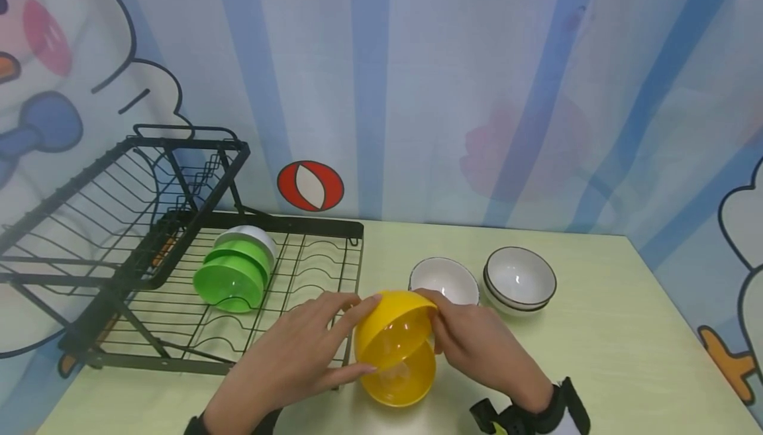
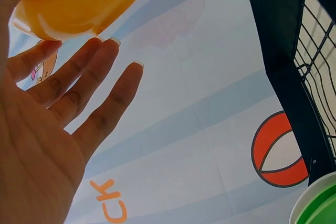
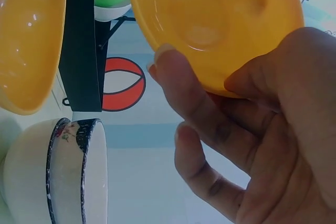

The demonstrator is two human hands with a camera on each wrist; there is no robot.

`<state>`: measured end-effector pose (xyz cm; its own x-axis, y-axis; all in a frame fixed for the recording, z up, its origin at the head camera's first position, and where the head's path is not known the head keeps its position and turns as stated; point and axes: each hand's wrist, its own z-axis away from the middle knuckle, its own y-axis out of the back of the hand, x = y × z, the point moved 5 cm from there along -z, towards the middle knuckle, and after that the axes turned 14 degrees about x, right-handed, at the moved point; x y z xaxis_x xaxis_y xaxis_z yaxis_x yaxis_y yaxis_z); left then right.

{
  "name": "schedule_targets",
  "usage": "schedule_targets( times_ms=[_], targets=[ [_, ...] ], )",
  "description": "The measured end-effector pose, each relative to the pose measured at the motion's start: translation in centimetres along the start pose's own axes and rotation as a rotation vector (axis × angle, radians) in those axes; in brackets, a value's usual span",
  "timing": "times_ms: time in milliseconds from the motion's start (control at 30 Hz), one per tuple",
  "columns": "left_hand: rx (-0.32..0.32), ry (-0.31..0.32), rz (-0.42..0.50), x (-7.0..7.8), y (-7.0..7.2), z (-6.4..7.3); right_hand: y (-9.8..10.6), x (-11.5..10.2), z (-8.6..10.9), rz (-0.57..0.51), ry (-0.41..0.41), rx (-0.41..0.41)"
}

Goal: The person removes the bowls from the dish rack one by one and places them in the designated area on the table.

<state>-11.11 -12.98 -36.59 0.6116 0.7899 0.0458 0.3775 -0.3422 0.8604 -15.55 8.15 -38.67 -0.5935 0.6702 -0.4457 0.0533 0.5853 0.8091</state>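
Backdrop: a striped cloth (image 1: 310, 91) hangs along the far side, behind everything else I can see.
Table: the pale table (image 1: 626, 329) carries the rack on the left and the loose bowls farther right.
Rack: the black wire rack (image 1: 322, 227) seems partly loaded to me, with three bowls on its lower level.
Racked bowls: two green bowls (image 1: 228, 283) and a white bowl (image 1: 253, 234) lean close together on their sides, white farthest; I'd call that share done.
Left hand: the left hand (image 1: 304, 336) has the upper yellow bowl between thumb and forefinger, its other fingers spread loosely.
Right hand: the right hand (image 1: 477, 336) pinches the same bowl's right edge, thumb against bent fingers.
White stack: two stacked white bowls (image 1: 520, 276) stand far right, upright; I'd judge them left to do.
Lone white bowl: a single bowl (image 1: 444, 276) sits just left of that stack, likely also left.
Yellow pair: the upper yellow bowl (image 1: 393, 336) is tilted at the near middle, right of the rack, so probably midway; the lower yellow bowl (image 1: 399, 385) is just beneath, seemingly waiting.
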Motion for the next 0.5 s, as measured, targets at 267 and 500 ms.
schedule_targets(
  times_ms=[267,500],
  targets=[
    [-0.026,0.017,-0.005,-0.1,-0.04,0.09,0.19,0.23,0.02,0.012,0.009,0.006],
    [-0.026,0.016,-0.006,-0.07,-0.01,0.05,0.26,0.53,-0.02,0.02,-0.034,-0.004]
  ],
)
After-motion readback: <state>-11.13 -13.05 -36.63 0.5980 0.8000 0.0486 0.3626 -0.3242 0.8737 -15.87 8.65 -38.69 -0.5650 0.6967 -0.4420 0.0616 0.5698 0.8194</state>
